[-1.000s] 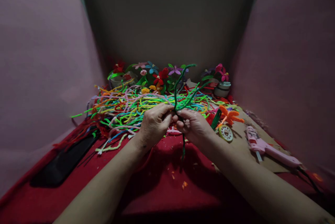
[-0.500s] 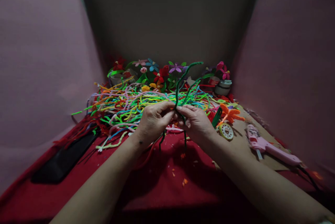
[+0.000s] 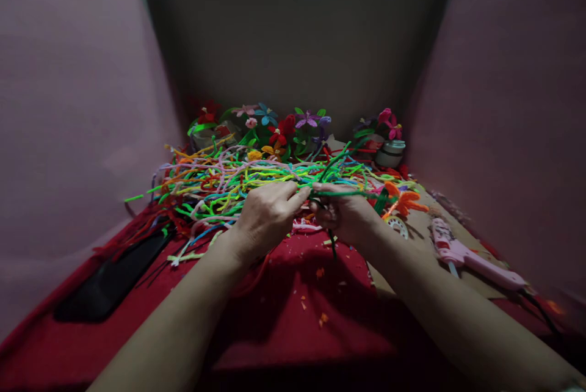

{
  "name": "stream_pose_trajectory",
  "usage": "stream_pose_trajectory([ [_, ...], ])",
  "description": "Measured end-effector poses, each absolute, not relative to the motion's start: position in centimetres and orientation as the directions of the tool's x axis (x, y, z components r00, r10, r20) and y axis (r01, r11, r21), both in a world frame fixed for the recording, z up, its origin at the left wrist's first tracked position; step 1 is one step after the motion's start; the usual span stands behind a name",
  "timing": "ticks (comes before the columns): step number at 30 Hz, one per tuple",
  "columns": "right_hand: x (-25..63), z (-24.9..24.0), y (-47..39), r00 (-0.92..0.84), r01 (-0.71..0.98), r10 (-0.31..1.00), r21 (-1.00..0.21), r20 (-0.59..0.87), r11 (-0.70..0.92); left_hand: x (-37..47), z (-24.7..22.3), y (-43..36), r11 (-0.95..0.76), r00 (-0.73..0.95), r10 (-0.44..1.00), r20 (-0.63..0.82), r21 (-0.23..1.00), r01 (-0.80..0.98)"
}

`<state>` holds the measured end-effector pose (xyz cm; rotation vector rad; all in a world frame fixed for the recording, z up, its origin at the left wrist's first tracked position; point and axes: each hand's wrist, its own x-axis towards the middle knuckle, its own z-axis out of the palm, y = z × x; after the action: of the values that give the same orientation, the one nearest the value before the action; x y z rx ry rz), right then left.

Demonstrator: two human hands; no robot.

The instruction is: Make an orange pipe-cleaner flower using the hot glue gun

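Dark green pipe cleaners (image 3: 354, 193) cross between my two hands in the middle of the view. My right hand (image 3: 343, 212) pinches them; one strand lies across its back to the right, another slants up and a dark end hangs below. My left hand (image 3: 270, 212) is closed, its thumb and forefinger at the point where the strands meet. The curled fingers hide the crossing itself. Just behind the hands spreads a heap of multicoloured pipe cleaners (image 3: 224, 175).
Pipe-cleaner flowers (image 3: 279, 132) stand along the back beside a lidded jar (image 3: 391, 152). At right are an orange flower (image 3: 405, 201), a tape roll (image 3: 397, 227) and a pink glue gun (image 3: 480, 264). A black flat object (image 3: 110, 279) lies left on the red cloth (image 3: 293, 337).
The tall upright green strand has swung down to the right, over my right hand. The dark end below my left hand no longer shows. My right hand has tilted slightly.
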<state>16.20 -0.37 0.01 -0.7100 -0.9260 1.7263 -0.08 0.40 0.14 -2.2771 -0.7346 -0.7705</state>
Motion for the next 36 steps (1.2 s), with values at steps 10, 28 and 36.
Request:
stream_pose_trajectory([
  [10, 16.4, -0.1, -0.4, -0.272, -0.403, 0.960, -0.899, -0.062, -0.172, 0.2, 0.3, 0.2, -0.798, 0.450, 0.534, 0.716, 0.252, 0.547],
  [28, 16.5, 0.5, 0.0, 0.056, -0.517, 0.996, -0.851, 0.073, 0.092, 1.9, 0.5, -1.2, -0.600, 0.281, 0.800, 0.530, 0.711, 0.368],
  [36, 15.6, -0.3, -0.9, -0.220, -0.436, 0.972, -0.900, 0.088, -0.017, 1.7, -0.1, 0.9, 0.207, 0.235, 0.967, -0.098, 0.840, -0.502],
])
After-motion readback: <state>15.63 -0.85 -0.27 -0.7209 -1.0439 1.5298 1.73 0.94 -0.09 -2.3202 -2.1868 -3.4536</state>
